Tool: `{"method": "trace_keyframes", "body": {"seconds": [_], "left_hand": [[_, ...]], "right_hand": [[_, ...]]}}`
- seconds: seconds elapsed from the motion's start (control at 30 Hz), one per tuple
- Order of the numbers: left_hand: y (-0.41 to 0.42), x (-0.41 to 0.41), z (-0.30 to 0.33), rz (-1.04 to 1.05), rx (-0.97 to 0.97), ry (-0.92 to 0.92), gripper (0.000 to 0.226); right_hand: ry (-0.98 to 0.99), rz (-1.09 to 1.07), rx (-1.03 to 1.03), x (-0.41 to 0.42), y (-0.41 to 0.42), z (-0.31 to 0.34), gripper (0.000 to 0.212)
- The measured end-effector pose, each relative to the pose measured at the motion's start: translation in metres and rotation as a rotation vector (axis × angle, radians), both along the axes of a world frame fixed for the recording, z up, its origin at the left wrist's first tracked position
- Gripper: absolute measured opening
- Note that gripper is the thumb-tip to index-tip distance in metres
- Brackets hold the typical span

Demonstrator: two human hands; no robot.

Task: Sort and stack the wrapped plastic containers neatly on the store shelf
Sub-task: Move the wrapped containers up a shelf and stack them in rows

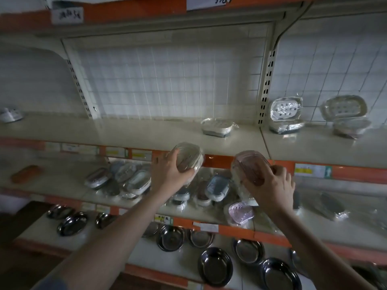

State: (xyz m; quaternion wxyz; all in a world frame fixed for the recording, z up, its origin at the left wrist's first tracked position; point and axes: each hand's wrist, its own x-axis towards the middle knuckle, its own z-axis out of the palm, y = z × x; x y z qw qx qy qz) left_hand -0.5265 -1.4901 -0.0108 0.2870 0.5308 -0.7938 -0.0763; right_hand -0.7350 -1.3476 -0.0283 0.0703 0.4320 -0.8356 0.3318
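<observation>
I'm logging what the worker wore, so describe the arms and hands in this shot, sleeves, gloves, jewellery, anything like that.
Both forearms are bare, and the left hand and right hand wear no gloves. No watch, ring or bracelet shows. The only clothing visible is a bit of blue-grey sleeve at the bottom left corner, up the left arm. The right arm leaves the frame bare.

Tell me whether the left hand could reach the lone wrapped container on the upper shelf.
Probably not yet: the left hand already grips a clear container, though nothing blocks the lone wrapped container.
</observation>
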Motion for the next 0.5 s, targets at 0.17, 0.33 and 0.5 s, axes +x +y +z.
{"method": "trace_keyframes", "body": {"seconds": [0.17,0.33,0.5], "left_hand": [[0.027,0.030,-0.032,0.055,0.055,-0.010,0.072],[0.025,0.059,-0.065,0.092,0.112,-0.028,0.072],[-0.007,0.082,-0.092,0.120,0.177,-0.041,0.074]], "right_hand": [[0.004,0.053,0.039,0.029,0.016,-0.028,0.064],[-0.034,0.066,0.154,0.054,0.011,-0.055,0.066],[-0.052,0.060,0.170,0.070,-0.016,-0.085,0.066]]}}
